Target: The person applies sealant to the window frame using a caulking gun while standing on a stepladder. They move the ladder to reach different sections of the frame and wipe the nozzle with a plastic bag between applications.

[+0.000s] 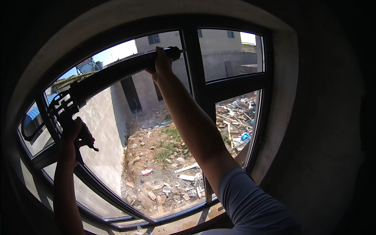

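Note:
A long dark caulking gun spans the upper left of the window, its front end raised a little higher than its back. My left hand is closed around its handle, close to the trigger. Near the front of the barrel, my right hand grips from below with the thumb up. The thin nozzle points right and reaches the dark upright bar of the window frame; whether it touches I cannot tell. Backlight hides most detail on the gun.
Dark window frame bars divide the glass panes. A pale reveal surrounds them, with a sill below. Through the glass show a rubble-strewn yard, a pale wall and a building. A dark wall stands on the right.

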The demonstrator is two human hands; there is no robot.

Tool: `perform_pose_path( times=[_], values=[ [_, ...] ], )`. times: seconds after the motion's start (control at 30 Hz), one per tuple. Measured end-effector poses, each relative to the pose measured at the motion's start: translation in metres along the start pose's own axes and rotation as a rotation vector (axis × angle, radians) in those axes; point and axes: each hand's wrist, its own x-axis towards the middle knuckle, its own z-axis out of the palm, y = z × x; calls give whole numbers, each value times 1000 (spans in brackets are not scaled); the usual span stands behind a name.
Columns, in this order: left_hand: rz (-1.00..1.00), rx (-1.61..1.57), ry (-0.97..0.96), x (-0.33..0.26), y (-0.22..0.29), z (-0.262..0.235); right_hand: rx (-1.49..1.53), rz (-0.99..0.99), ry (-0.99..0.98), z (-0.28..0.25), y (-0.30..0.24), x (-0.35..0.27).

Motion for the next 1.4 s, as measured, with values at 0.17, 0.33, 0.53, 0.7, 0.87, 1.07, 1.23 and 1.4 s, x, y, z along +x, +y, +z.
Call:
perform_pose_path(
  times=[0.17,0.33,0.53,0.7,0.87,1.07,1.23,1.4],
  values=[
    [3,43,-17,-3,-17,4,19,0,23,-13,11,0],
    [-7,-2,-48,-3,-34,5,13,57,96,-23,22,5],
    [-52,-19,-51,-13,-56,2,-1,61,180,-38,38,3],
    [-88,42,-22,-30,-79,6,25,70,156,-58,59,-5],
    [-77,44,5,-47,-105,20,25,81,67,-82,70,-6],
    [-155,21,9,-78,-140,29,25,157,136,-108,80,-24],
    [-299,27,43,-108,-168,33,54,158,252,-129,96,-44],
    [-371,68,31,-120,-173,42,64,155,325,-145,105,-49]
  ],
)
